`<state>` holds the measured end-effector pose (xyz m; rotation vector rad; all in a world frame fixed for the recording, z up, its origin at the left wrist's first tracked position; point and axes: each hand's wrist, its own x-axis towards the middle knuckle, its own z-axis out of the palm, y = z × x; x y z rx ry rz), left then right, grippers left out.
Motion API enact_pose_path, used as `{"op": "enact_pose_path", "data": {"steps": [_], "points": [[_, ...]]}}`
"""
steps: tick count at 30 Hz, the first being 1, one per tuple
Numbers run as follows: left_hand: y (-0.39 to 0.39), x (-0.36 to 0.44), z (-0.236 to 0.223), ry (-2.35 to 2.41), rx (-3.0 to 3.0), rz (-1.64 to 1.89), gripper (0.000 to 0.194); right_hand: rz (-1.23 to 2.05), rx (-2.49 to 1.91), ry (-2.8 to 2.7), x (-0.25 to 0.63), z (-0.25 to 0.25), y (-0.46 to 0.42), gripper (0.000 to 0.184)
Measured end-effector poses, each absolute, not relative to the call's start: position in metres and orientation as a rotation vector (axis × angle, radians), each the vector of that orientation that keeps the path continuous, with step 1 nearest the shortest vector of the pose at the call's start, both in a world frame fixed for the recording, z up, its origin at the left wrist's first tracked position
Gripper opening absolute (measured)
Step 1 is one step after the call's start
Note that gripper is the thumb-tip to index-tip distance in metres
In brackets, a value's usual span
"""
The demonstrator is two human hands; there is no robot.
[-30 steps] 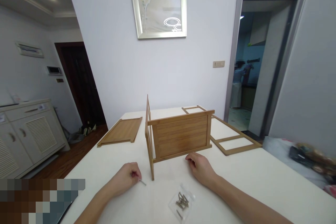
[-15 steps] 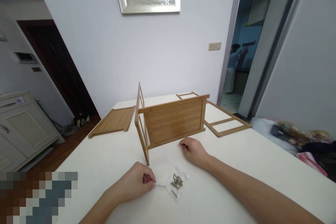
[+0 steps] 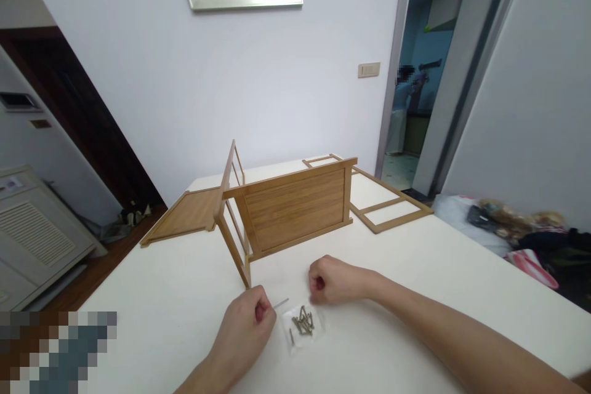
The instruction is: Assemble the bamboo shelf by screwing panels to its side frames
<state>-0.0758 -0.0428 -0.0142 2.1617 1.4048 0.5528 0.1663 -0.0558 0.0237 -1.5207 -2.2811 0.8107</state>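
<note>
A thin silvery metal rod (image 3: 281, 303) pokes out from the closed fingers of my left hand (image 3: 249, 326), low over the white table. Just right of it lies a small clear plastic bag (image 3: 318, 327), with several brass-coloured screws (image 3: 303, 321) on or in it. My right hand (image 3: 335, 281) rests behind the bag with its fingers curled; whether anything is inside them is hidden. Beyond both hands, a wooden panel (image 3: 295, 209) stands on its long edge. Its left end meets an upright slatted wooden frame (image 3: 234, 240), whose near foot is close to my left hand.
Another wooden panel (image 3: 184, 217) lies flat at the table's left side. A flat open wooden frame (image 3: 392, 221) lies at the right. The white table (image 3: 369, 345) reaches to the wall, where a mirror (image 3: 244, 0) hangs. A person (image 3: 404, 95) is in the far doorway.
My left hand has turned, and the rod now points up to the right, away from the bag. My right hand has drawn back from the panel toward the bag. The whole view has shifted slightly.
</note>
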Motion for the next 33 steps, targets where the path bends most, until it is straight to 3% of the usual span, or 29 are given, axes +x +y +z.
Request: {"op": "enact_pose_path", "data": {"steps": [4,12,17,22,24,29,33], "points": [[-0.051,-0.066,-0.023,1.472,2.256,0.539,0.012,0.776,-1.614,-2.420,0.176,0.037,-0.062,0.004],[-0.067,-0.042,-0.025,1.324,2.357,0.526,0.016,0.932,-1.766,-2.303,0.208,0.044,-0.056,0.023],[-0.064,-0.045,-0.025,1.296,2.264,0.605,0.030,0.379,-1.978,-1.786,0.239,0.042,-0.031,0.028],[-0.026,-0.082,-0.017,1.630,1.958,1.120,0.045,-0.103,-1.903,-1.298,0.256,0.027,-0.015,0.018],[-0.012,-0.094,-0.013,1.732,1.905,1.234,0.047,-0.186,-1.795,-1.213,0.262,0.019,-0.011,0.023],[0.002,-0.103,-0.019,1.685,2.014,1.209,0.037,0.043,-1.651,-1.183,0.270,-0.001,0.001,0.051],[0.006,-0.101,-0.035,1.464,2.164,1.030,0.030,0.206,-1.641,-1.223,0.270,-0.009,0.005,0.038]]}}
